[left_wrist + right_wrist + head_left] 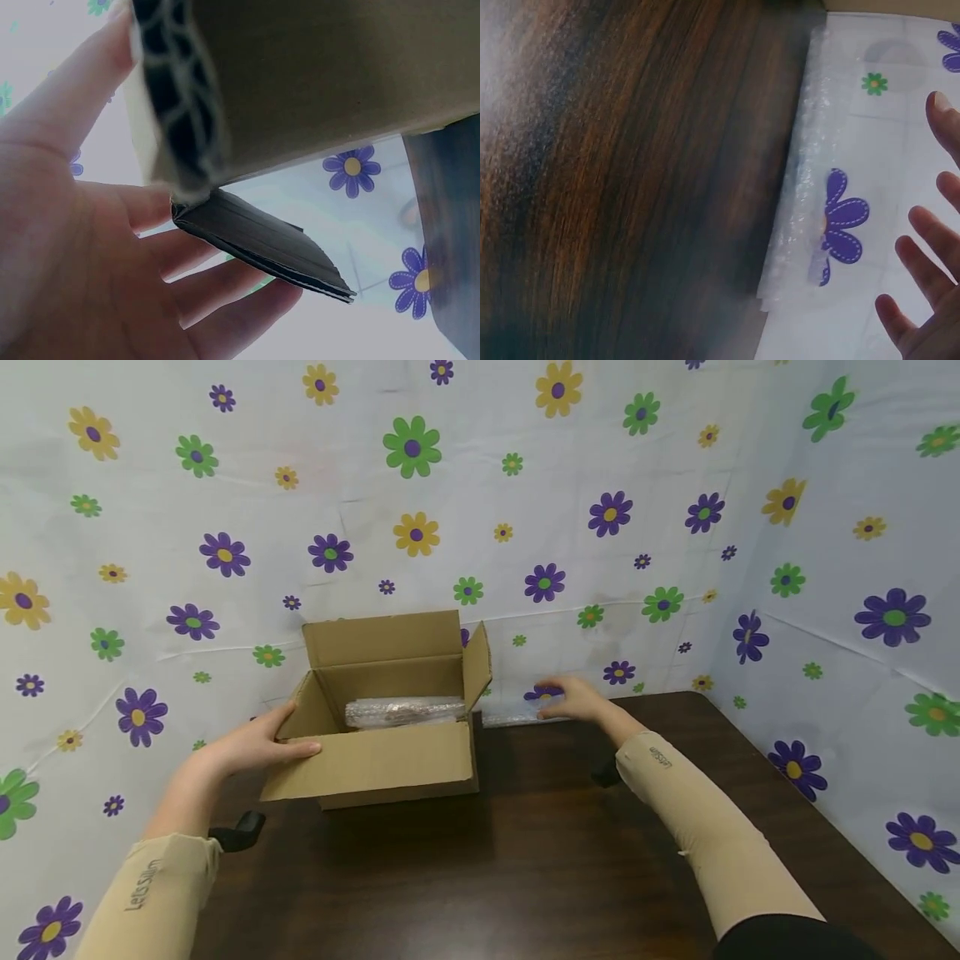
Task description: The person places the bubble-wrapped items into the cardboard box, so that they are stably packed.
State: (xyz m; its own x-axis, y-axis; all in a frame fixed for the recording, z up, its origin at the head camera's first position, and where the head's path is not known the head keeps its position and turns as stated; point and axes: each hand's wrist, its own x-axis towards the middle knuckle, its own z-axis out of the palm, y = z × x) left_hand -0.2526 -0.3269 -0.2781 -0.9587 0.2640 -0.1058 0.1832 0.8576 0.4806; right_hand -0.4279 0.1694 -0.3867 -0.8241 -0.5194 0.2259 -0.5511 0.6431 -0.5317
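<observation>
An opened cardboard box (397, 760) stands toward the back of the table, its flaps spread out. My left hand (251, 745) grips the box at its left front corner, with the thumb on the front flap. In the left wrist view, the fingers (240, 300) reach under a folded flap (262, 240). Inside the box lies a bubble-wrapped bundle (405, 712); its contents are blurred by the wrap. My right hand (576, 700) holds nothing, its fingers spread and slightly bent beside a flat piece of bubble wrap (799, 180) along the table's back edge.
A dark wood-grain table (570, 860) reaches back to a white cloth wall (465, 510) printed with flowers. Another flowered wall (847, 560) borders the table's right side. A raised box flap (477, 664) stands between the box opening and my right hand.
</observation>
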